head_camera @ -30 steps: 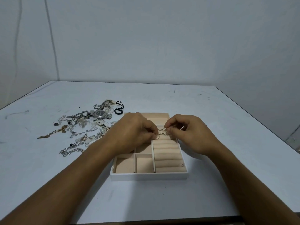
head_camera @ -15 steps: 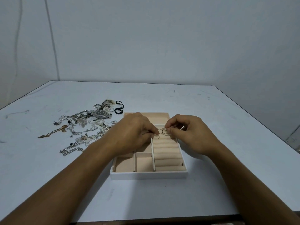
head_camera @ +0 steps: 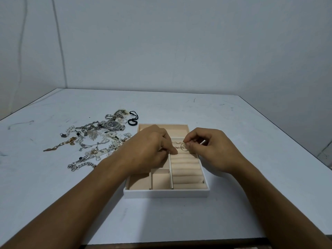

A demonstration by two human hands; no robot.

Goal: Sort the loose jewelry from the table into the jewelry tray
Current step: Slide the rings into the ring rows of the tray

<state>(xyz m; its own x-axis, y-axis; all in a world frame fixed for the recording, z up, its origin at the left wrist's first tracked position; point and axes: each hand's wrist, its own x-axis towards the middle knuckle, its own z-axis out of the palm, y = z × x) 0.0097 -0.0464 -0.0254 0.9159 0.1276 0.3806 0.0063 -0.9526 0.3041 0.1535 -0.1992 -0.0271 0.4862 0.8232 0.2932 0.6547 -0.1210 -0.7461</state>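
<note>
A white jewelry tray (head_camera: pixel 167 193) with beige velvet compartments and ring rolls sits in the middle of the table. Both hands hover over its far half. My right hand (head_camera: pixel 213 150) pinches a thin gold ring (head_camera: pixel 184 146) just above the ring rolls. Two similar thin rings (head_camera: pixel 177 143) stand in the rolls right behind it. My left hand (head_camera: pixel 149 150) has its fingers curled, the fingertips pressing down at the left edge of the ring rolls; whether it holds anything is hidden. A heap of loose jewelry (head_camera: pixel 93 141) lies on the table to the left of the tray.
In the heap are a silver wristwatch (head_camera: pixel 112 125), a chunky silver chain (head_camera: pixel 81 166), a gold chain piece (head_camera: pixel 59 145) and a black cord (head_camera: pixel 133 118). The table's front edge runs under my forearms; a wall stands behind the table.
My right hand has shifted the pinched ring slightly right and down toward the ring rolls. My left hand's fingertips have dropped onto the rolls' left edge.
</note>
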